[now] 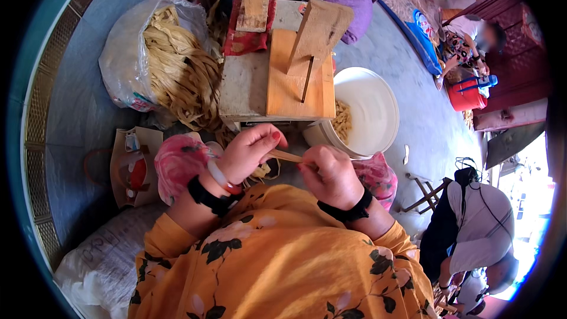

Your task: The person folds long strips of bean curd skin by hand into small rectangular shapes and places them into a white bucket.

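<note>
A narrow tan strip (286, 155) is stretched between my two hands, in front of my lap. My left hand (251, 147) pinches its left end, and my right hand (332, 172) is closed in a fist round the other end. Just beyond my hands, a wooden board (283, 91) lies on a small worn bench (243, 94). It bears a tilted wooden block (319, 29) and a thin dark rod (308, 80). To the right of the bench, a white bucket (378, 109) has small tan pieces (342, 121) in it.
At the left, a clear plastic bag (121, 59) spills long tan strips (177, 59). Below it stands a tan paper bag (120, 168). A purple sack (352, 0) lies at the far side. People sit at the far right (466, 38) and lower right (484, 218), near a folding stool (426, 194).
</note>
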Demonstrator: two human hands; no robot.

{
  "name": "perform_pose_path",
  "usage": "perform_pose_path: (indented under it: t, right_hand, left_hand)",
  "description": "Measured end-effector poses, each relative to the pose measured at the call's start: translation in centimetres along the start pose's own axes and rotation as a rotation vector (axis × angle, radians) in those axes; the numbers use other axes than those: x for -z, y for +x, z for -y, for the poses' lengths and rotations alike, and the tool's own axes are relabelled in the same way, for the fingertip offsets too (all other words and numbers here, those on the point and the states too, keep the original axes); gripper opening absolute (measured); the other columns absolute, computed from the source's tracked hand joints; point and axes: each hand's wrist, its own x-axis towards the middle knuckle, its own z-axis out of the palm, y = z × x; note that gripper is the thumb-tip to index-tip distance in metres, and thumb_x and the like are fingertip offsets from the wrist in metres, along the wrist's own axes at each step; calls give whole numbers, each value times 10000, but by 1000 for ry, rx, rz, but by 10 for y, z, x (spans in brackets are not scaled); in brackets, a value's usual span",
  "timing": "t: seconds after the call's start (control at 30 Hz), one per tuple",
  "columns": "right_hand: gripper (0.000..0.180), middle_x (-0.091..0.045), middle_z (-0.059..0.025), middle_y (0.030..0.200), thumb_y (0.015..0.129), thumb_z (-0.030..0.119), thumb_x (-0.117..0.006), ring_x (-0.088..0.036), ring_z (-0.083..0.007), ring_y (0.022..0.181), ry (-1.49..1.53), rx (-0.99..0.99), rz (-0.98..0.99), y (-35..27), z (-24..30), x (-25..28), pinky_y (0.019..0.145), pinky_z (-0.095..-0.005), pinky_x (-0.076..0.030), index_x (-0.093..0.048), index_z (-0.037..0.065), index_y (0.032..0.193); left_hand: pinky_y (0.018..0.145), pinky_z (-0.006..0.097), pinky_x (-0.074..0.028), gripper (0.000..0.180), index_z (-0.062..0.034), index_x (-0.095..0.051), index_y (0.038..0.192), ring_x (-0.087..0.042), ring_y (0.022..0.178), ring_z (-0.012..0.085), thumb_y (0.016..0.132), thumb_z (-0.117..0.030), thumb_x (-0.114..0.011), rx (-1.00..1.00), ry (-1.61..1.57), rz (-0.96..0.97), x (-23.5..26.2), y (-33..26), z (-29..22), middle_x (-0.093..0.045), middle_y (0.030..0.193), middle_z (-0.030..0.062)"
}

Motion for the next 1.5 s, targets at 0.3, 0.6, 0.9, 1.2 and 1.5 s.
perform_pose_path:
  t: [0.3,0.6,0.9,1.2,1.5]
  right_hand:
    - [162,-577,-119,786,740,-25,-617,-593,-316,705,-138,-25,-127,32,-41,24,613,-384,-486,-563,51,871]
    - [91,-596,-104,794,773,49,-616,-589,-312,767,-544,-57,-237,54,-86,14,678,-413,-475,-577,57,855]
    - [300,-583,-92,837,712,35,-651,-582,-277,790,-274,174,-50,21,-20,15,692,-374,-472,-581,29,1004]
    - [393,-556,-49,718,702,56,-596,-558,-233,627,-376,323,98,-3,-10,15,546,-366,-438,-590,54,1095]
    - [236,-610,-93,801,754,8,-613,-610,-280,738,-45,92,82,-22,-6,-10,671,-373,-488,-564,39,983]
  left_hand:
    - [495,172,-341,185,-38,-539,872,-468,561,38,961,-193,-491,99,-146,64,11,24,-18,-543,689,1]
    - [547,376,-448,174,-23,-577,791,-577,583,319,854,-174,-639,-345,752,-587,6,77,-13,-580,640,175]
    - [515,192,-353,125,-48,-552,926,-437,617,42,955,-169,-543,-86,38,99,-22,29,-3,-530,746,-25]
    - [507,201,-294,140,-81,-570,878,-369,524,55,928,-211,-565,29,-792,294,13,-8,17,-487,663,-35]
    - [693,376,-470,198,-88,-632,985,-597,788,276,791,-74,-599,-744,1034,-56,-31,-5,4,-630,927,74]
